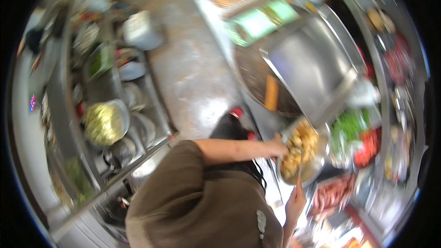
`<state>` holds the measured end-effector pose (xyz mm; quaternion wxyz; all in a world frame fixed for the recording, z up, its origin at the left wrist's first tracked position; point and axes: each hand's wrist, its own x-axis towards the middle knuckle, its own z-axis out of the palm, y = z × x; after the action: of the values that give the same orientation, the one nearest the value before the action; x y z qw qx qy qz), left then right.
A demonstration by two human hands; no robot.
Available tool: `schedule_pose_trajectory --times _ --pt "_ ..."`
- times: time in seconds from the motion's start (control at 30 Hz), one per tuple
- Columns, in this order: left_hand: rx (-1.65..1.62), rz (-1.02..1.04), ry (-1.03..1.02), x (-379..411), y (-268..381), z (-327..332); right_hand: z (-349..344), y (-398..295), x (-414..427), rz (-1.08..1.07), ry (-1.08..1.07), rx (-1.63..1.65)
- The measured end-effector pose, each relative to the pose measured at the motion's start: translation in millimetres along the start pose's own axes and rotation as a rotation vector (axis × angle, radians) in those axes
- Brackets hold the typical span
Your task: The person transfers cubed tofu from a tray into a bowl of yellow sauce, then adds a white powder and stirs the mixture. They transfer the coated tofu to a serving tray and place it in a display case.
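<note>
A round metal bowl (322, 165) lies before me, filled with yellow-brown food pieces (306, 137). My left hand (278, 148) is at the bowl's near edge, with its fingers around the rim; blur hides their exact hold. My right hand (296, 199) grips the handle of a metal utensil (300, 168), probably a spoon, whose far end is down in the food. A large rectangular stainless steel tray or lid (310, 62) lies beyond my left hand, its corner over the bowl's edge.
A round dark board (253, 72) carries an orange-handled item (271, 93). Beside the bowl are bagged green vegetables (349, 124), red pieces (368, 148) and a tray of raw meat (332, 193). A green tray (262, 20) lies farther left. Behind me, a counter holds a bowl of shredded pale vegetable (103, 124).
</note>
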<state>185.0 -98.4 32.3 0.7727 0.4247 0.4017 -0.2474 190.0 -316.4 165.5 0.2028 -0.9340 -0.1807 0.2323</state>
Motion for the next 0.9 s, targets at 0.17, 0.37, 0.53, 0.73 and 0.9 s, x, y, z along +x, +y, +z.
schedule_pose_trajectory --times 0.17,0.37,0.53,0.73,0.9 --pt "-0.096 -0.047 -0.131 13.6 -17.4 -3.9 -61.3 -14.3 -43.3 0.166 -0.019 0.055" --pt "-0.008 -0.024 -0.146 2.0 -18.3 4.9 -6.9 -11.2 -30.5 0.303 -0.07 -0.077" --pt "0.033 -0.014 -0.158 2.4 -15.2 1.6 6.7 -2.9 0.5 0.194 0.102 0.073" --pt "0.065 0.049 -0.178 -12.3 -5.6 4.5 -5.1 25.7 59.0 0.216 0.168 -0.289" --pt "-0.01 0.027 -0.154 -9.3 2.5 4.9 20.5 52.9 23.4 0.449 -0.014 -0.189"
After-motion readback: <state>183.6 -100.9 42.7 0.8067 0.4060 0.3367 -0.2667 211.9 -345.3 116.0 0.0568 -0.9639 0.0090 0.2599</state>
